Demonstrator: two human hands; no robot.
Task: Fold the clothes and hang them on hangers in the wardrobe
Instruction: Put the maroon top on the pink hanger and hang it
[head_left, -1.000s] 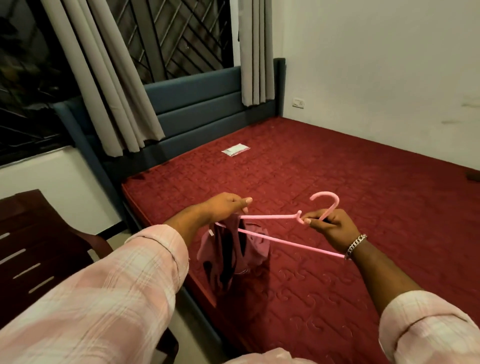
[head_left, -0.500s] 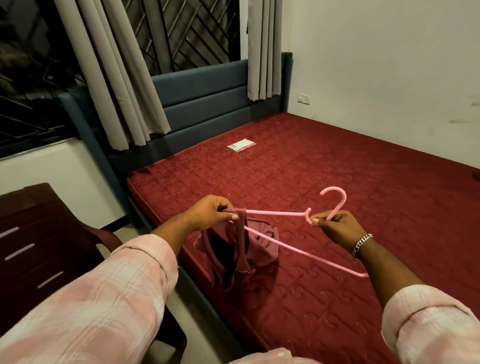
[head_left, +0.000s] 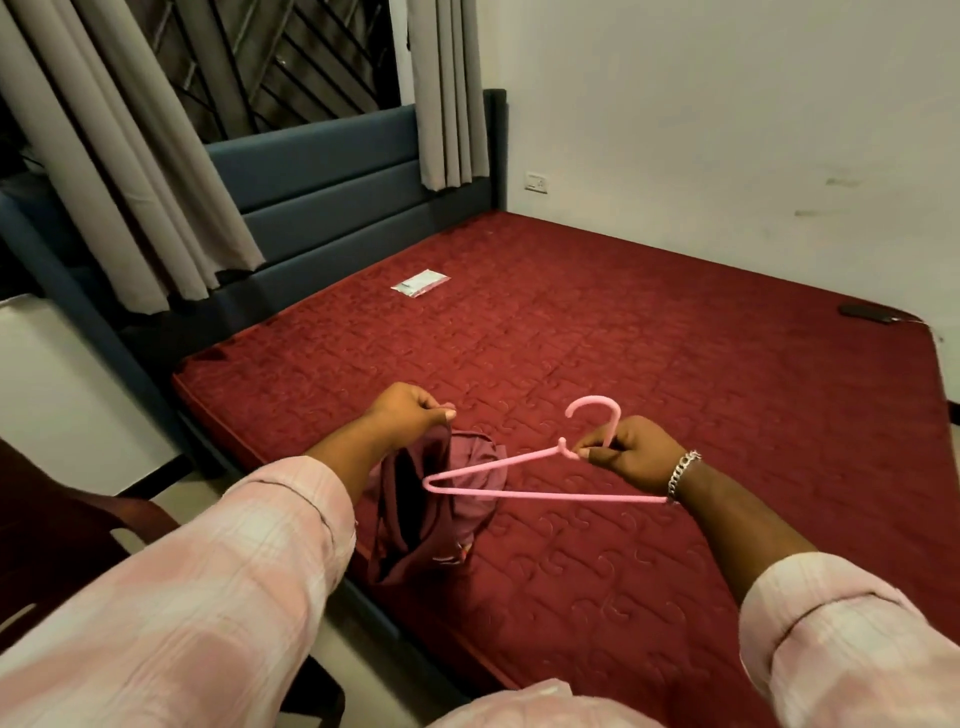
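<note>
- My left hand (head_left: 410, 415) is pinching the top edge of a small maroon fabric garment with a dark lining (head_left: 441, 499), thumb and fingers curled tight on the cloth, so the piece is hanging limp from my grip down to the near edge of the bed.
- My right hand (head_left: 631, 454) is gripping a thin pink plastic hanger (head_left: 519, 480) at its neck, fingers wrapped just below the hook, which is pointing up and away from me.
- The hanger's long axis is running across me, from my right wrist toward my left hand. Its left tip is lying in front of the hanging garment, just below and to the right of my left hand.
- That is the relation I am working from: the garment is sitting at the hanger's left end, with my left hand much nearer it than my right.
- I cannot tell whether the tip is already inside the garment's opening or only overlapping it in view.
- I am judging that the next move calls for feeding that left tip into the cloth while my left hand is holding the opening taut; slack fabric could slip off the thin arm.
- All this is happening above the quilted dark red mattress (head_left: 649, 364); the wardrobe is not in view.
</note>
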